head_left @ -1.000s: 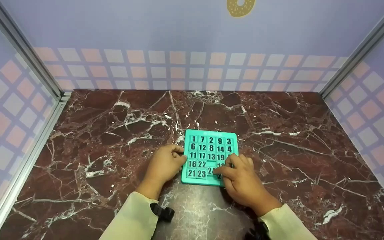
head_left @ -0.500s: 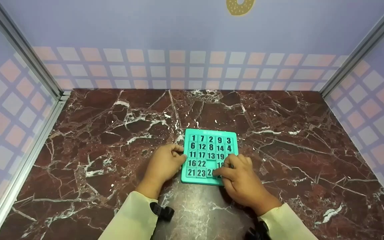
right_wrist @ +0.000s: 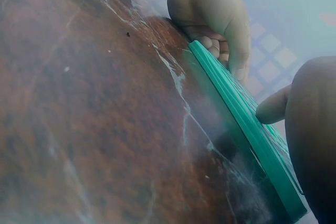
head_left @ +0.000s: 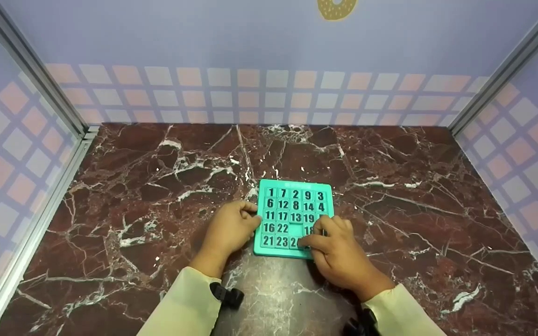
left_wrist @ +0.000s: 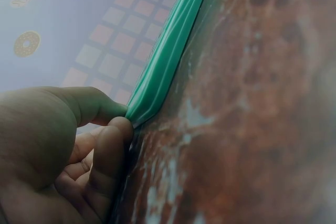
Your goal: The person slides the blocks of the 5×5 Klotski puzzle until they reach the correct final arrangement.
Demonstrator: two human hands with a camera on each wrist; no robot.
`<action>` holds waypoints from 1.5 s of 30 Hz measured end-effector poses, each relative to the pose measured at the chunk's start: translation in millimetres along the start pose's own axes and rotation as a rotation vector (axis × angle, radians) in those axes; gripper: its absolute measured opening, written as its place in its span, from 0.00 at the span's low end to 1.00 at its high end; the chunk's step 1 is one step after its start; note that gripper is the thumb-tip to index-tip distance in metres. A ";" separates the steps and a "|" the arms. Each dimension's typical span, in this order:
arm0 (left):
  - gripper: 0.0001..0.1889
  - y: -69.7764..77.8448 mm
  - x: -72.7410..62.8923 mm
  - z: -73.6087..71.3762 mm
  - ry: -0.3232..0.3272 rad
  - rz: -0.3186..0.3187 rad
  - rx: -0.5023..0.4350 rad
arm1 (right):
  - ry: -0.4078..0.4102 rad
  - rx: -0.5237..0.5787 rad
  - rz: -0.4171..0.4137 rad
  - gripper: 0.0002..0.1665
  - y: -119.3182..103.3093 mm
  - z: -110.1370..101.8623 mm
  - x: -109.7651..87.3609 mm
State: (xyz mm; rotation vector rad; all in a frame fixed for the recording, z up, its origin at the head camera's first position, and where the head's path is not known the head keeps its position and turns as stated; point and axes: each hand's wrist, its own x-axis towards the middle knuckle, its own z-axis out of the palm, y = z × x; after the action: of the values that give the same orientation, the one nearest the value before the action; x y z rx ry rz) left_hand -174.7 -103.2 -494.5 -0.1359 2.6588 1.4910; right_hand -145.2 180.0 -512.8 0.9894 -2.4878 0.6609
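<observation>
A turquoise sliding number puzzle point(head_left: 292, 184) lies flat on the marble-patterned table. Its gap point(head_left: 295, 229) is in the fourth row, below tile 13 and between tiles 22 and 18. My left hand point(head_left: 231, 228) pinches the puzzle's left edge; in the left wrist view, the thumb and index finger point(left_wrist: 122, 127) meet at its corner. The thumb of my right hand point(head_left: 339, 249) touches the partly covered tile 24 point(head_left: 293, 243) in the bottom row. In the right wrist view, a fingertip point(right_wrist: 270, 108) rests on the puzzle's top face. The right hand hides several tiles on the right side.
Dark red marble-patterned tabletop point(head_left: 157, 186) extends around the puzzle. A lilac wall with pink and white squares point(head_left: 277, 79) rises behind it, and side panels with metal rails point(head_left: 35, 224) flank the table. Each wrist wears a black strap point(head_left: 227, 296).
Tile 24 has slid down into the bottom row under the right thumb, so the whole gap above it shows. The left hand and the board stay in place.
</observation>
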 end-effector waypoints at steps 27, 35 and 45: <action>0.14 1.8 -1.3 -1.7 -0.005 -0.006 -0.009 | 0.094 0.054 0.045 0.19 7.9 -1.8 -2.5; 0.14 0.8 -0.8 -2.1 -0.003 -0.004 0.004 | 0.187 0.117 0.174 0.20 15.0 -0.5 -3.8; 0.14 0.5 -2.1 -1.3 0.000 -0.002 -0.011 | 0.223 0.099 0.210 0.19 19.2 0.9 -4.2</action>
State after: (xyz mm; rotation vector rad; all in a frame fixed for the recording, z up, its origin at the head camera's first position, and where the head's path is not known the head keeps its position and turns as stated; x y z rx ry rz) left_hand -172.7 -103.9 -493.1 -0.1393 2.6500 1.5056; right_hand -156.3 194.0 -521.1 0.6502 -2.3972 0.9152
